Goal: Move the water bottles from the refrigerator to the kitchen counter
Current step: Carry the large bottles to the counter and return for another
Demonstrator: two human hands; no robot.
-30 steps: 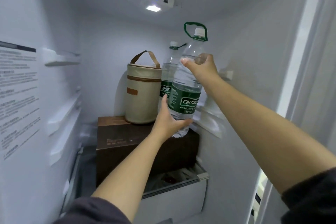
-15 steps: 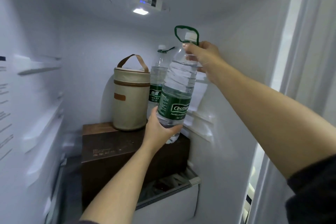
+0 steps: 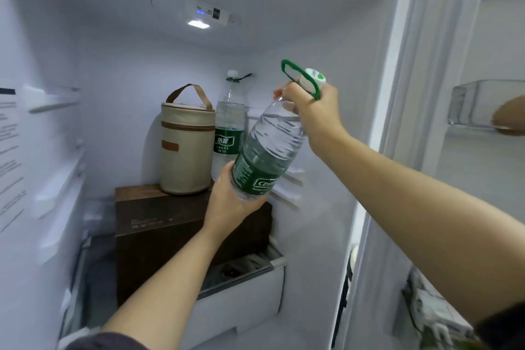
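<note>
The held bottle (image 3: 270, 150) is showing clear plastic, a green label (image 3: 255, 176) with white lettering, a green loop (image 3: 292, 69) and a white cap (image 3: 315, 79). The rear bottle (image 3: 228, 116) is showing clear plastic banded green. The bag (image 3: 186, 156) is showing beige with brown trim; the box (image 3: 159, 219) is showing dark brown.

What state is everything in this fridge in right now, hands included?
Held water bottle, capped, tilted, in the air.
Left hand, grips its base.
Right hand, grips its neck.
Beige bag, closed, upright on the brown box.
Second water bottle, capped, upright beside the bag.
Fridge light, on.
</note>
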